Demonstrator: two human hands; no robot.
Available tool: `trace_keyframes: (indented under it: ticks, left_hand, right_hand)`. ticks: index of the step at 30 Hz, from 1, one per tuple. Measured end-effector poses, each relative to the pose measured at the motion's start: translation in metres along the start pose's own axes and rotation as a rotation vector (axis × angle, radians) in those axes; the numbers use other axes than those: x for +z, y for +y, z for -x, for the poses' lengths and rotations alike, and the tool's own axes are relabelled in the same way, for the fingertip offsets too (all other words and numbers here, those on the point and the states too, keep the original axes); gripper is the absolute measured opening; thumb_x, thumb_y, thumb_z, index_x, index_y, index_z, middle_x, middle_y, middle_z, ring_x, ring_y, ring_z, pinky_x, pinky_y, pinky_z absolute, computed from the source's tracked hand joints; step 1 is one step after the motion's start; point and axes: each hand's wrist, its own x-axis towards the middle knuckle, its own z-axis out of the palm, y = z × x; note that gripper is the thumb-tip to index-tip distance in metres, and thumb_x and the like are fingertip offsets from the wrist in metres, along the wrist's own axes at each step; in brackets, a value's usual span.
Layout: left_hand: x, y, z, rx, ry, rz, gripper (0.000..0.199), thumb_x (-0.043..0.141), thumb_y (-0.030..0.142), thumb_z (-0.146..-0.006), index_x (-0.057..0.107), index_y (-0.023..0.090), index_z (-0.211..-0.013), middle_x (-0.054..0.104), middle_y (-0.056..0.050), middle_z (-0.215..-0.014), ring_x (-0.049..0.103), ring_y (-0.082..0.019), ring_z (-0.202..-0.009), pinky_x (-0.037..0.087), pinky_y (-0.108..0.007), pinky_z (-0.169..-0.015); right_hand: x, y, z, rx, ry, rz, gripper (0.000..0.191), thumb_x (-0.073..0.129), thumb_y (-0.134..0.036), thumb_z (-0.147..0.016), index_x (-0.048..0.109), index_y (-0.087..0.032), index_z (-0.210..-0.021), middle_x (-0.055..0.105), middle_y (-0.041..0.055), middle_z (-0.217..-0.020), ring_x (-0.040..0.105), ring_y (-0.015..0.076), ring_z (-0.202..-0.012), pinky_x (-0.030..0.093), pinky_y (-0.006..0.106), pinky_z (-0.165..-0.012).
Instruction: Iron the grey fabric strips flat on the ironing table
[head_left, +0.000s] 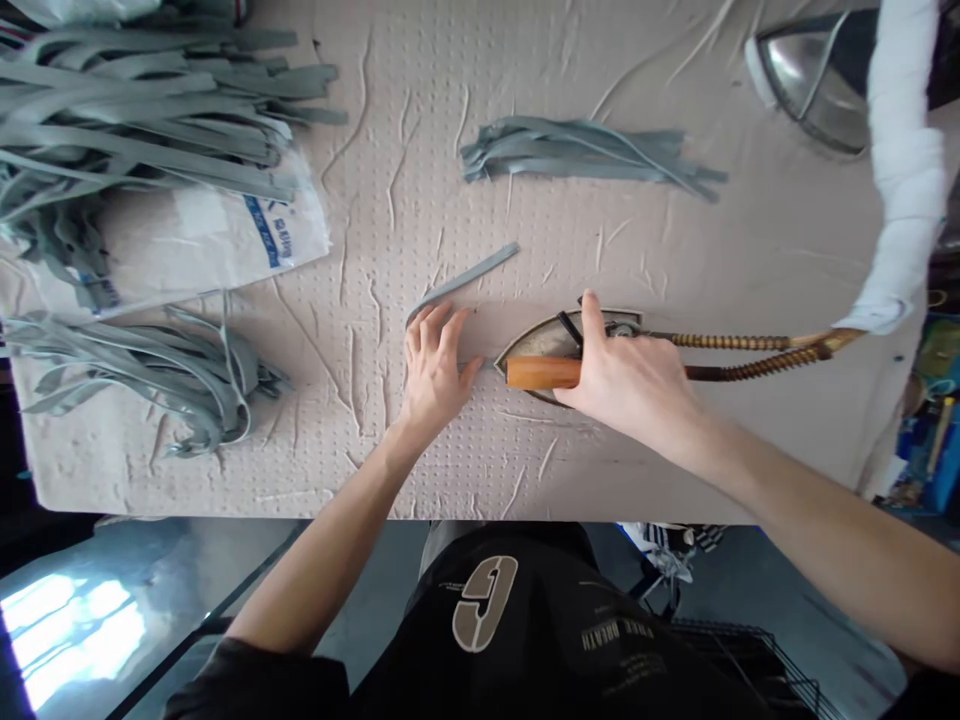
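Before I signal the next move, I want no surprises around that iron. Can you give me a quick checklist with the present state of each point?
1. Right hand gripping the iron by its orange handle: ok.
2. Left hand well clear of the iron's tip: not ok, the thumb sits just ahead of it.
3. Left hand at the loose grey strip: ok, the fingers are at its bend.
4. Fabric flat beneath the iron: cannot tell, the iron hides it.
5. Grey bundle beyond the hands clear of the iron: ok, there is a gap between.
6. Iron hot: cannot tell from the picture.
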Motion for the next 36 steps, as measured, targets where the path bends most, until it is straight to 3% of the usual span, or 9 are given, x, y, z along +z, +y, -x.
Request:
trace_keyframes:
  ticks: [6, 13, 17, 20, 26, 29, 32, 36]
  left_hand:
    - [-0.004, 0.0, 0.003, -0.005, -0.006, 0.009, 0.058, 0.062, 0.023, -0.09, 0.046, 0.023, -0.146, 0.047, -0.016, -0.151, 0.036, -0.034, -0.147, 0.028, -0.059, -0.124]
    - [-0.017, -0.008, 0.01, 0.023, 0.028, -0.091, 0.053, 0.06, 0.018, -0.09, 0.05, 0.02, -0.142, 0.053, -0.016, -0.146, 0.042, -0.034, -0.14, 0.026, -0.057, -0.123]
    - [-0.023, -0.016, 0.016, 0.004, 0.038, -0.135, 0.035, 0.059, 0.023, -0.093, 0.059, 0.022, -0.128, 0.059, -0.014, -0.137, 0.048, -0.033, -0.13, 0.031, -0.057, -0.118]
    - [-0.026, -0.02, 0.017, 0.027, -0.01, -0.191, 0.017, 0.056, 0.027, -0.096, 0.067, 0.023, -0.11, 0.067, -0.011, -0.116, 0.055, -0.03, -0.112, 0.038, -0.054, -0.109]
    - [-0.038, -0.02, 0.005, 0.162, -0.142, -0.304, 0.021, 0.048, 0.024, -0.1, 0.069, 0.021, -0.101, 0.069, -0.009, -0.099, 0.062, -0.027, -0.097, 0.041, -0.049, -0.096]
    - [-0.043, -0.018, -0.003, 0.195, -0.192, -0.302, 0.017, 0.052, 0.022, -0.096, 0.069, 0.02, -0.094, 0.07, -0.01, -0.1, 0.063, -0.028, -0.097, 0.041, -0.047, -0.089]
    - [-0.044, -0.015, -0.009, 0.171, -0.216, -0.269, 0.017, 0.055, 0.021, -0.092, 0.069, 0.018, -0.085, 0.07, -0.01, -0.094, 0.064, -0.029, -0.094, 0.041, -0.046, -0.084]
    - [-0.042, -0.013, -0.012, 0.126, -0.234, -0.237, 0.019, 0.052, 0.019, -0.091, 0.068, 0.018, -0.08, 0.07, -0.009, -0.087, 0.065, -0.027, -0.089, 0.042, -0.044, -0.082]
  right_hand:
    - [-0.006, 0.003, -0.002, 0.042, -0.054, 0.064, 0.108, 0.06, -0.062, -0.083, 0.02, 0.004, -0.16, 0.074, 0.0167, -0.074, 0.069, 0.0323, -0.065, 0.046, 0.037, -0.058]
    - [-0.01, -0.032, -0.015, -0.007, -0.035, 0.071, 0.105, 0.055, -0.066, -0.087, 0.024, 0.004, -0.158, 0.075, 0.0196, -0.08, 0.071, 0.0334, -0.07, 0.047, 0.038, -0.062]
    - [-0.014, -0.043, -0.016, -0.039, -0.004, 0.049, 0.103, 0.053, -0.066, -0.089, 0.023, 0.003, -0.158, 0.075, 0.0193, -0.081, 0.072, 0.0336, -0.072, 0.048, 0.038, -0.064]
    - [-0.016, -0.041, -0.016, -0.041, -0.024, 0.045, 0.105, 0.053, -0.064, -0.09, 0.018, 0.006, -0.159, 0.075, 0.021, -0.083, 0.072, 0.0334, -0.074, 0.048, 0.038, -0.065]
    - [-0.011, -0.022, -0.008, -0.017, -0.05, 0.037, 0.104, 0.06, -0.051, -0.09, 0.008, 0.003, -0.161, 0.075, 0.0162, -0.082, 0.071, 0.0323, -0.07, 0.044, 0.036, -0.059]
    - [-0.004, -0.015, -0.001, 0.013, 0.033, 0.031, 0.092, 0.066, -0.046, -0.087, 0.024, -0.005, -0.158, 0.075, 0.0144, -0.09, 0.07, 0.0302, -0.072, 0.042, 0.035, -0.057]
    - [0.001, -0.013, 0.003, -0.048, 0.112, 0.013, 0.06, 0.067, -0.042, -0.087, 0.051, -0.015, -0.139, 0.072, 0.0122, -0.105, 0.069, 0.0268, -0.08, 0.041, 0.033, -0.056]
    - [0.004, -0.013, 0.001, -0.167, 0.26, 0.068, 0.041, 0.07, -0.04, -0.085, 0.068, -0.017, -0.118, 0.063, 0.0154, -0.115, 0.062, 0.0309, -0.102, 0.049, 0.04, -0.077]
